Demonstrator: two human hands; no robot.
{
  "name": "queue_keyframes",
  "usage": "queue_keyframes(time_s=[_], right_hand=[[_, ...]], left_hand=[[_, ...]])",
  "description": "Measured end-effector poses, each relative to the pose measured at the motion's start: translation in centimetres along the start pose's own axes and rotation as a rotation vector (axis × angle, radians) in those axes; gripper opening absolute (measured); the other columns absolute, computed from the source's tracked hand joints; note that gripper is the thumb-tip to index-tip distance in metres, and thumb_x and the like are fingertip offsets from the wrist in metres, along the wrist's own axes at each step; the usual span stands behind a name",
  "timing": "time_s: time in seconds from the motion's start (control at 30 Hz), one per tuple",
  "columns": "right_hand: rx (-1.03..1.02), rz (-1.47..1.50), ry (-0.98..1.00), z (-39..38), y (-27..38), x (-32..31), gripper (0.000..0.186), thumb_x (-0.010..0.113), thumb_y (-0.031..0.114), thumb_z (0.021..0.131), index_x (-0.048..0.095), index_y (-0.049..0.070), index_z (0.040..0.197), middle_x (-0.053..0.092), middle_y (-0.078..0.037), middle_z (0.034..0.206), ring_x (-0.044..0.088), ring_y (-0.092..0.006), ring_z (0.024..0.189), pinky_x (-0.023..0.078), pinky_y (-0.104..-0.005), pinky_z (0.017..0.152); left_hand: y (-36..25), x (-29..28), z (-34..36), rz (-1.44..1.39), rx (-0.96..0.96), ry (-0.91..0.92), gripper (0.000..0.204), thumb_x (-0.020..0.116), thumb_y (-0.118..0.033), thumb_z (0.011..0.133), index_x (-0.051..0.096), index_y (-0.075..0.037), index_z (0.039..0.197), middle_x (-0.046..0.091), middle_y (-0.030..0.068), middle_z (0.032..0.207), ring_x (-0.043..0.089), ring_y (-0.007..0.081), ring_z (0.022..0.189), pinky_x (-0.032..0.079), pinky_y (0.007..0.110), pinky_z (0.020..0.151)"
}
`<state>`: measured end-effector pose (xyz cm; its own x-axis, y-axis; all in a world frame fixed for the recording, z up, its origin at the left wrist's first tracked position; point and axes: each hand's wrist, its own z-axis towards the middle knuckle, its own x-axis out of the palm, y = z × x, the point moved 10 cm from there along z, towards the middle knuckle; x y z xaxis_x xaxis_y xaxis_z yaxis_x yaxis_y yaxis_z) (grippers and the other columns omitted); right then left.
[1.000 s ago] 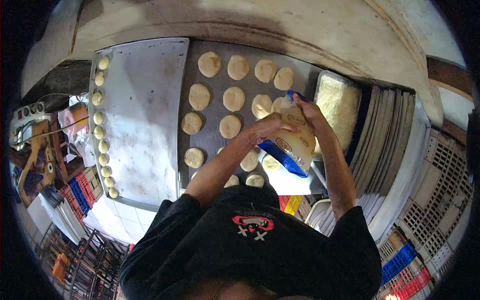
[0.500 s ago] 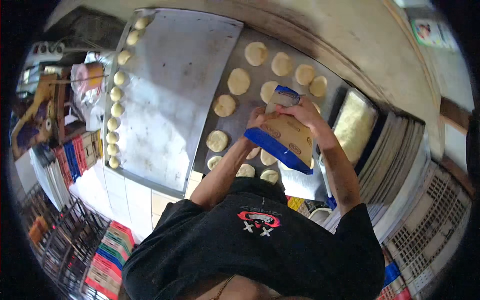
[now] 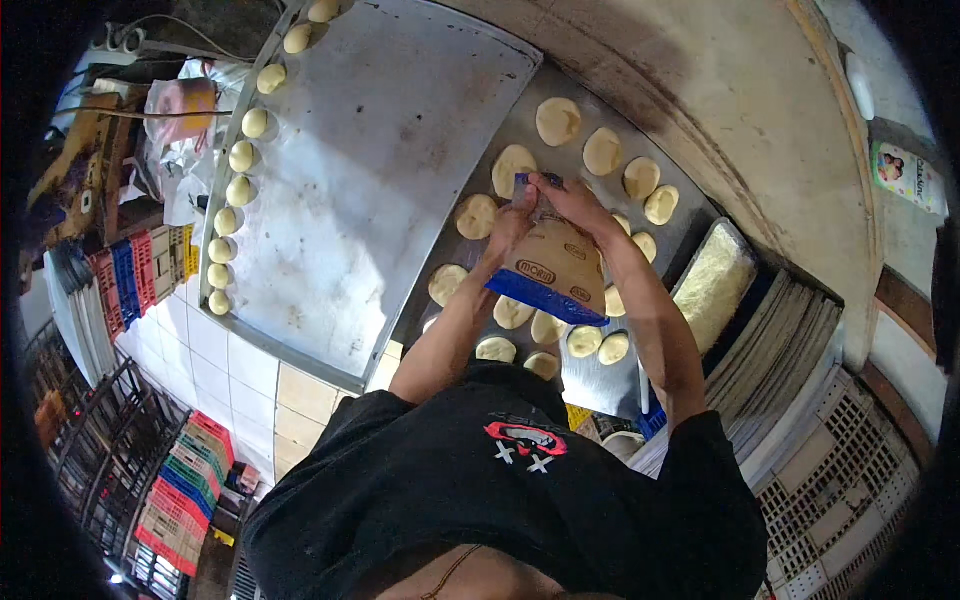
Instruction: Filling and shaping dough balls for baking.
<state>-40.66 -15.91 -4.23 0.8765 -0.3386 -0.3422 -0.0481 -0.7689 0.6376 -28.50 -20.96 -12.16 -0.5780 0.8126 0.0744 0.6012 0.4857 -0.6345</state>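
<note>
My left hand [image 3: 511,225] and my right hand [image 3: 572,201] grip the narrow top end of a brown plastic bag [image 3: 551,265] with blue ends, their fingers closed on it close together. The bag is held over a metal tray [image 3: 480,165] of flattened dough discs [image 3: 557,122], several of which show around it. Left of that, a second metal tray [image 3: 365,160] carries small dough balls [image 3: 240,156] along its left edge, the rest of its surface bare.
At my right are an oblong container of pale yellow shreds [image 3: 715,280] and stacked flat trays [image 3: 762,350]. A plain wall [image 3: 700,100] borders the back. At left are plastic crates [image 3: 140,275], tangled cables, wrapped items [image 3: 180,115] and metal racks [image 3: 100,450].
My left hand has moved up beside my right hand at the bag's top end. The camera view has turned, so both trays now sit more slanted.
</note>
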Motion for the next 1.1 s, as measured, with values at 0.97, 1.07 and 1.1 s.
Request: queue_keyframes(time_s=[0.97,1.07,1.1], right_hand=[[0.419,0.429,-0.007,-8.7,-6.6,-1.1,0.050,0.061,0.052,0.090,0.066,0.006,0.107,0.067,-0.001,0.098,0.063,-0.0120,0.083,0.050,-0.0287,0.073],[0.434,0.377,-0.096,-9.5,-9.5,-3.7,0.049,0.060,0.052,0.091,0.068,0.004,0.103,0.067,0.000,0.093,0.062,-0.0110,0.082,0.049,-0.0273,0.073],[0.433,0.378,-0.097,-9.2,-9.9,-3.6,0.049,0.060,0.052,0.091,0.068,0.004,0.103,0.067,0.000,0.093,0.062,-0.0110,0.082,0.049,-0.0273,0.073]], left_hand=[[0.2,7.9,-4.9,0.481,0.248,0.296,0.080,0.031,-0.070,0.093,0.065,0.000,0.112,0.065,0.0224,0.112,0.061,0.0343,0.107,0.044,0.040,0.093],[1.7,10.7,-5.0,0.369,-0.132,0.367,0.076,0.023,-0.066,0.096,0.060,-0.004,0.121,0.064,0.0241,0.113,0.060,0.0359,0.109,0.043,0.043,0.095],[2.6,10.9,-4.2,0.370,-0.131,0.367,0.076,0.023,-0.066,0.096,0.060,-0.004,0.121,0.064,0.0241,0.113,0.060,0.0359,0.109,0.043,0.043,0.095]])
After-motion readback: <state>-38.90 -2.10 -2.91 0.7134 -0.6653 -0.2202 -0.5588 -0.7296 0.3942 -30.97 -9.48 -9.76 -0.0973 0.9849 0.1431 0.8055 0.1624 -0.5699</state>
